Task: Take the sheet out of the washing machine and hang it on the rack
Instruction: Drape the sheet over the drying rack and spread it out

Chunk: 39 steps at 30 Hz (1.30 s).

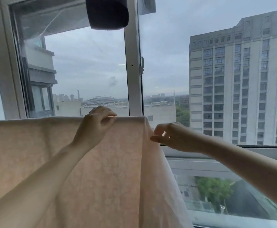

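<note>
A pale peach sheet [101, 162] hangs draped over a horizontal line at mid-height, filling the lower left and centre of the view. Its top fold runs level from the left edge to a corner just right of centre, and from that corner the right edge falls in soft vertical folds toward the bottom. The rack itself is hidden under the cloth, so its form cannot be told.

The left hand [98, 122] reaches up from the lower left and sits on the top fold near the corner, fingers curled over the fold and thumb pressed against the near face (a firm hold on the cloth). The right hand [170, 137] comes in from the right, just beside the sheet's hanging right edge. Its fingers are loosely curled, with the thumb and fingertips close together at the edge of the cloth; whether they actually pinch the fabric cannot be told.

Behind the sheet stands a large window with a white frame [133, 71], one upright post rising just behind the left hand. Through the glass, far off, lie a grey overcast sky, a tall grey apartment block [239, 79] on the right, and low rooftops along the horizon. A dark rounded object [107, 12] hangs at the top centre. Below right, green treetops [213, 188] show through the lower pane.
</note>
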Motion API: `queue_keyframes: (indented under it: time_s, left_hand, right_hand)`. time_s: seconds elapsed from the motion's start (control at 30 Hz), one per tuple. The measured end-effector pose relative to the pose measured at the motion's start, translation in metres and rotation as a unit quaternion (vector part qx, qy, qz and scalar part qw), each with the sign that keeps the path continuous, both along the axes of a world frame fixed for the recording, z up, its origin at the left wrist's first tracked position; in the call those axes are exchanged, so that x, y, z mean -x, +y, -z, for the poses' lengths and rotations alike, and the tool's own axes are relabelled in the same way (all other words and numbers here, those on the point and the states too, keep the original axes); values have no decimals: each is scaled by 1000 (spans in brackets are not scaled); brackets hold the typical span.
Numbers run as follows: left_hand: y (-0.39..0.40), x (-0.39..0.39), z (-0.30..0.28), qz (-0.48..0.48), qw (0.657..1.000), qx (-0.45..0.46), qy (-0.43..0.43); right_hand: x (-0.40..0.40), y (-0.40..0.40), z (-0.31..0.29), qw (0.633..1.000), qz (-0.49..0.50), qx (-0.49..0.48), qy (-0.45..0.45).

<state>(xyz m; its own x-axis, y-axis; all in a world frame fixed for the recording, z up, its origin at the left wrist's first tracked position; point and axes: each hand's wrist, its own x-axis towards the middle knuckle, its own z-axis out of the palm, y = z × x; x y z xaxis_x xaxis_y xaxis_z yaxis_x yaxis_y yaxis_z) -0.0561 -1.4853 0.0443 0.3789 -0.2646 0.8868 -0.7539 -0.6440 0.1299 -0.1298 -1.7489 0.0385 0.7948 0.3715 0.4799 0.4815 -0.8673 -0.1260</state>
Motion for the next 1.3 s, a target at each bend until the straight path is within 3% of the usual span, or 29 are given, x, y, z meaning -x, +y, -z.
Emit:
queue_keyframes:
  time_s: [0.1, 0.4, 0.53, 0.77, 0.83, 0.93, 1.1, 1.3]
  left_hand:
    - [21, 1, 7, -82, 994, -3, -71]
    - [34, 2, 23, -147, 988, -14, -50]
    - [27, -3, 14, -141, 987, 11, -77]
    - [7, -11, 3, -105, 993, 7, -47]
    - [4, -13, -6, -96, 993, 56, -31]
    - [1, -15, -20, -89, 990, 112, 18]
    - [2, -12, 1, -64, 991, 93, 68]
    - [9, -10, -1, -55, 991, 106, 64]
  right_hand:
    - [-9, 17, 0, 999, 11, -26, -29]
    - [-31, 28, -7, 993, 31, -90, -74]
    - [-31, 18, -15, 989, 34, -96, -109]
    - [-37, -1, -46, 978, 28, -127, -162]
    - [-45, -1, -56, 976, 18, -133, -169]
    - [-66, -3, -65, 982, 9, -147, -118]
    - [-66, -19, -52, 987, 7, -91, 136]
    - [-62, -4, -53, 971, -45, -189, 140]
